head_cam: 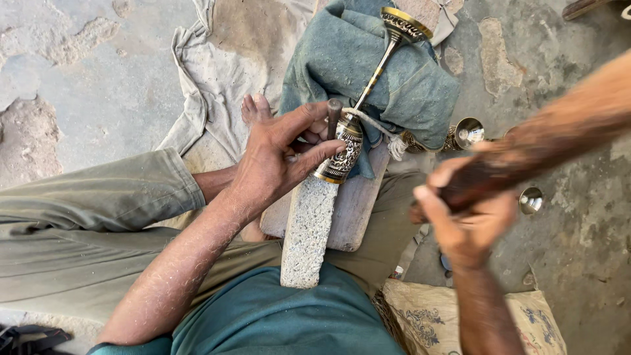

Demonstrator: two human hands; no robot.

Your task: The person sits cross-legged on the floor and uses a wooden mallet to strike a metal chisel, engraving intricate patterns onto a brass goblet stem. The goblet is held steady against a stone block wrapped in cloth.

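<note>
My left hand (pixel 276 161) grips a dark metal punch (pixel 334 117) upright, its fingers also steadying the engraved bowl of a brass goblet (pixel 342 154). The goblet lies tilted, its thin stem running up to a round foot (pixel 404 25) that rests on a blue-green cloth (pixel 368 66). Its bowl sits over the end of a rough grey stone bar (pixel 307 230) on a wooden board (pixel 355 210). My right hand (pixel 463 213) is raised at the right, closed around the handle of a blurred wooden mallet (pixel 559 131).
A bare foot (pixel 253 108) pokes out beside a grey rag (pixel 223 72) on the cracked concrete floor. Shiny small metal cups (pixel 468 133) lie to the right of the cloth, one more cup (pixel 530 200) lower. A patterned cushion (pixel 460 315) lies at the bottom right.
</note>
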